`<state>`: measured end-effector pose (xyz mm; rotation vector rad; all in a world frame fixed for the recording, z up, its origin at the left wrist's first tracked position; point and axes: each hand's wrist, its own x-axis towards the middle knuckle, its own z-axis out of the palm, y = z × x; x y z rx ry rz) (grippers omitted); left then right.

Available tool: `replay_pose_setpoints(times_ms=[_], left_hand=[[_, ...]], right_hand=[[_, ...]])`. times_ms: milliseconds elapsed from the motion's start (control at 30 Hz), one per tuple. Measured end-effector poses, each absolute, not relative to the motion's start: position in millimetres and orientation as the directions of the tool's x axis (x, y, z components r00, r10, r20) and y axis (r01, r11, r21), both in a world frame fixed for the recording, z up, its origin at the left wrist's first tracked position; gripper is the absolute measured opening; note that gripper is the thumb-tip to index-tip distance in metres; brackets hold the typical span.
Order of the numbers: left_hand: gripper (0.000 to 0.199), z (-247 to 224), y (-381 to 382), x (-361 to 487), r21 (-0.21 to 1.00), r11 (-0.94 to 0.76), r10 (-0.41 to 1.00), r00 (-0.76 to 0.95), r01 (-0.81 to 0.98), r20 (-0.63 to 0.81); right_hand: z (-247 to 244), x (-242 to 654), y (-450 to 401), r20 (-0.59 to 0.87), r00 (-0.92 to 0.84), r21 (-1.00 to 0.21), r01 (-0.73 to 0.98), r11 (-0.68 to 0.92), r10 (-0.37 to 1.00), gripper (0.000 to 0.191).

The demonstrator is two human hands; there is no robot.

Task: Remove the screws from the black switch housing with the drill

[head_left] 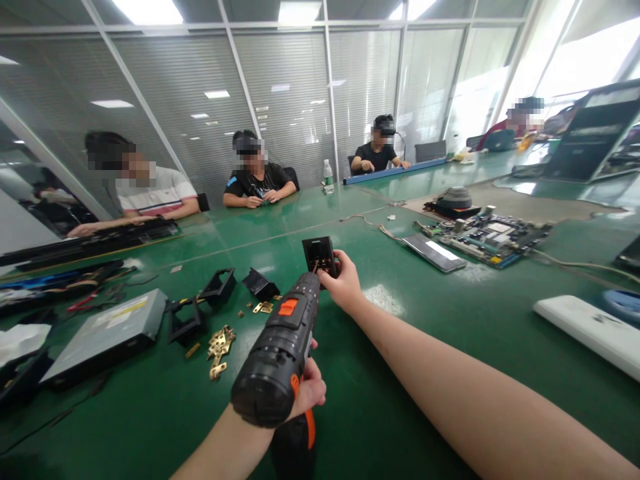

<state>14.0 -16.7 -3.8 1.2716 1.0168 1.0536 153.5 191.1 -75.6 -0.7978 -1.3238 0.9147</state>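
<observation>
My left hand (309,388) is wrapped round the handle of a black and orange power drill (280,353), which points forward. Its thin bit reaches into a small black plastic housing (319,251) with brass-coloured pieces inside. That housing is pinched in my right hand (343,283), held just above the green table. The fingers behind the housing are partly hidden. Left of the drill lie a pile of brass pieces (220,345), a black frame (184,320), a second black frame (219,285) and another black housing (261,284).
A metal drive (110,333) and cables lie at left on the green table (400,407). To the right are a flat silver-black part (434,253), a circuit board (495,233) and a white case (590,333). Several people sit across the table, near a bottle (328,179).
</observation>
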Motion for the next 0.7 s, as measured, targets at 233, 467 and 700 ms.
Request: replay_pose_setpoints(times_ms=[233, 467, 700], left_hand=[[0.054, 4.0, -13.7, 13.8, 0.998, 0.057, 0.982, 0.18, -0.02, -0.053], [0.044, 6.1, -28.8, 27.8, 0.996, 0.054, 0.998, -0.04, 0.078, -0.051], [0.038, 4.5, -27.3, 28.2, 0.983, 0.114, 0.992, -0.078, 0.144, -0.104]], right_hand=[[-70.2, 155.9, 194.6, 0.457, 0.0, -0.862, -0.245, 0.443, 0.889, 0.045], [-72.1, 151.3, 196.2, 0.392, -0.108, -0.851, -0.419, 0.316, 0.914, 0.057], [-74.6, 145.1, 193.2, 0.373, -0.234, -0.853, -0.467, 0.233, 0.898, 0.088]])
